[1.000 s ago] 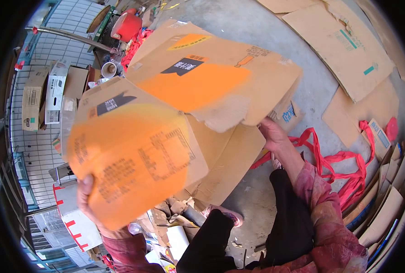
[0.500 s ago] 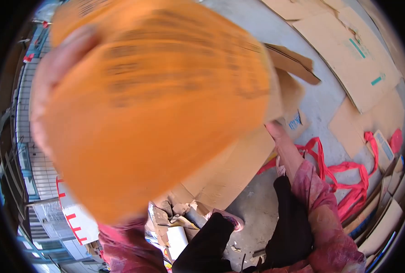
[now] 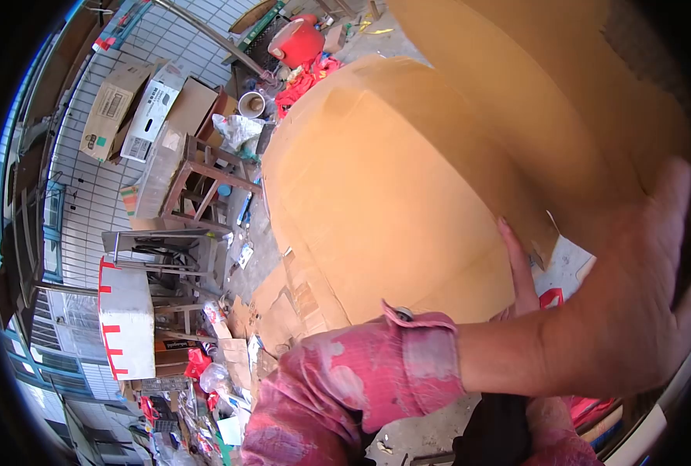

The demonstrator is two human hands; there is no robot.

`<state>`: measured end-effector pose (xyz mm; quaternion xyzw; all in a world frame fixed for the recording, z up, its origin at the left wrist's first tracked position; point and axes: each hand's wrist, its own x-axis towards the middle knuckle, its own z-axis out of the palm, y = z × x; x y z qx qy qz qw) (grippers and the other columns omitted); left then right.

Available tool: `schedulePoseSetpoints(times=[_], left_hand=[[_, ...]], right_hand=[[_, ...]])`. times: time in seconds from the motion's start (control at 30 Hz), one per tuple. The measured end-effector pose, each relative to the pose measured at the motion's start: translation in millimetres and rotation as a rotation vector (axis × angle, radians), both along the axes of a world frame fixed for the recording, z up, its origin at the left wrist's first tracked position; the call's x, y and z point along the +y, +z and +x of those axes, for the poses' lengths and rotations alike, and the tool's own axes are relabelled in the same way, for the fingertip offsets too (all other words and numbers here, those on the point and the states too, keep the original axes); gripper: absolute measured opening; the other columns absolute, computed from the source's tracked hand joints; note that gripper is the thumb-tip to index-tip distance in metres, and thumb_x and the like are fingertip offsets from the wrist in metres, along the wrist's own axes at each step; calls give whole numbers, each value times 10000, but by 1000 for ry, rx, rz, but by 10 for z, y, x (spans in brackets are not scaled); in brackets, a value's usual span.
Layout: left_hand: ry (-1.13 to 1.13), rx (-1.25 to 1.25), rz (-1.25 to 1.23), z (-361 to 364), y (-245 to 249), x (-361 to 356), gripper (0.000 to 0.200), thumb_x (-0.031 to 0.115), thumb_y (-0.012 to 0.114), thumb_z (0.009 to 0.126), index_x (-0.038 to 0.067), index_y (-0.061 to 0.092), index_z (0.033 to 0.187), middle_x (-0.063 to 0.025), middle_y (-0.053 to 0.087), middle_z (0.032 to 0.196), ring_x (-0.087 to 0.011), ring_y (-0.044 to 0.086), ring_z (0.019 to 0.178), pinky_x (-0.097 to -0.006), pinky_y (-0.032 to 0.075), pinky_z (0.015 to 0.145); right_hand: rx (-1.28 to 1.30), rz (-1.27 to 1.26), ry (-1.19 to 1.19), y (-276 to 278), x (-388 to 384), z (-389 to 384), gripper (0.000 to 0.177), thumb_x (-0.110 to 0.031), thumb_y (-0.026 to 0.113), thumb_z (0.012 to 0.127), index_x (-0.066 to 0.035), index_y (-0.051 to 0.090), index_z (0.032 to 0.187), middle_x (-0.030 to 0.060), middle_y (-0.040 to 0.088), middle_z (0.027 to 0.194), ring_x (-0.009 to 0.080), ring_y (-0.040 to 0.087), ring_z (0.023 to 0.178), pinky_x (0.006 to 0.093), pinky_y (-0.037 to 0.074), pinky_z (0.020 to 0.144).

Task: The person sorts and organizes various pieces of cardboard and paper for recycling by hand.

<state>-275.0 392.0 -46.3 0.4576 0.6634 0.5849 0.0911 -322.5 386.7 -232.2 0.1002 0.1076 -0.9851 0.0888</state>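
A large brown cardboard sheet (image 3: pixel 384 186) fills the middle of the view, with its plain face towards me. Its upper part (image 3: pixel 532 70) bends over at the right, close to the camera. My left hand (image 3: pixel 633 295) reaches across my body to the right, its fingers closed at the bent part of the cardboard; the fingertips are partly hidden and blurred. Below it, my right hand (image 3: pixel 520 268) grips the sheet near its lower right edge. Only a finger and part of that hand show, since my left forearm covers the rest.
A wooden stool (image 3: pixel 205 182) and cardboard boxes (image 3: pixel 155 109) stand by the tiled wall at left. A red bucket (image 3: pixel 297 43) is at the back. Scraps and plastic (image 3: pixel 213 380) litter the floor at lower left. A white board with red marks (image 3: pixel 126 318) stands beside them.
The cardboard has turned from its printed orange face to a plain brown one. My left hand has swung from the far left across to the right. The view has shifted left.
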Motion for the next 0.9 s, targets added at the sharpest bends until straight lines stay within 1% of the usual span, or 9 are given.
schedulePoseSetpoints(times=[0.5, 0.57, 0.6, 0.67, 0.7, 0.73, 0.77, 0.8, 0.9], left_hand=[[-271, -220, 164, 744, -228, 391, 432, 255, 627, 638, 1, 542, 976, -172, 575, 874, -307, 542, 869, -372, 433, 730], [-422, -89, 114, 557, -212, 145, 432, 265, 630, 636, 5, 548, 971, -171, 576, 873, -309, 542, 870, -376, 434, 726], [-746, -155, -105, 313, -188, -99, 495, 370, 640, 618, 51, 541, 984, -181, 562, 878, -331, 530, 885, -415, 430, 728], [-808, -259, -432, -123, -226, -434, 366, 141, 630, 648, -33, 549, 960, -153, 581, 856, -273, 557, 828, -347, 439, 708], [-543, -157, -370, -348, -311, -701, 315, 140, 629, 655, -7, 557, 924, -138, 577, 830, -247, 561, 822, -350, 442, 692], [-218, -79, -291, -552, -557, -977, 298, 154, 630, 683, -1, 556, 927, -133, 577, 834, -241, 565, 804, -333, 448, 663], [-60, 327, -332, -952, -613, -1231, 326, 179, 636, 707, 14, 557, 977, -128, 580, 851, -244, 569, 770, -319, 453, 635], [372, 275, -706, -1172, -570, -1431, 365, 184, 646, 702, -1, 552, 1002, -143, 572, 898, -258, 569, 782, -317, 460, 670], [748, 590, -1010, -1917, -1025, -1996, 559, 282, 670, 672, -19, 476, 1102, -195, 487, 1078, -306, 493, 962, -368, 417, 799]], right_hand=[[25, 145, -326, -493, 1137, 729, 434, -360, 355, 882, -25, 451, 1141, 113, 540, 1036, 219, 545, 910, 323, 447, 780], [-174, 489, -530, -662, 1327, 911, 447, -351, 344, 892, -12, 420, 1173, 113, 525, 1054, 205, 531, 935, 313, 439, 792], [-181, 492, -529, -564, 1210, 969, 447, -351, 344, 892, -12, 420, 1173, 113, 525, 1054, 205, 531, 935, 313, 439, 792], [-26, 933, -935, -452, 1072, 1134, 451, -351, 351, 892, -23, 406, 1196, 110, 507, 1089, 195, 518, 946, 301, 435, 797], [14, 1082, -1077, -542, 1154, 1251, 453, -351, 353, 892, -27, 401, 1204, 109, 501, 1100, 191, 514, 950, 297, 433, 799], [-43, 1089, -912, -1034, 1654, 1461, 452, -346, 375, 885, -38, 390, 1215, 113, 473, 1142, 178, 496, 976, 293, 427, 810], [-97, 1086, -748, -1298, 1922, 1577, 455, -341, 397, 879, -48, 380, 1227, 118, 444, 1183, 165, 478, 1003, 290, 421, 822], [-108, 1085, -757, -1272, 1946, 1571, 455, -341, 397, 879, -48, 380, 1227, 118, 444, 1183, 165, 478, 1003, 290, 421, 822], [-344, 409, -727, -1127, 2010, 1474, 431, -310, 471, 840, -36, 449, 1172, 138, 552, 1035, 152, 555, 854, 282, 456, 730]])
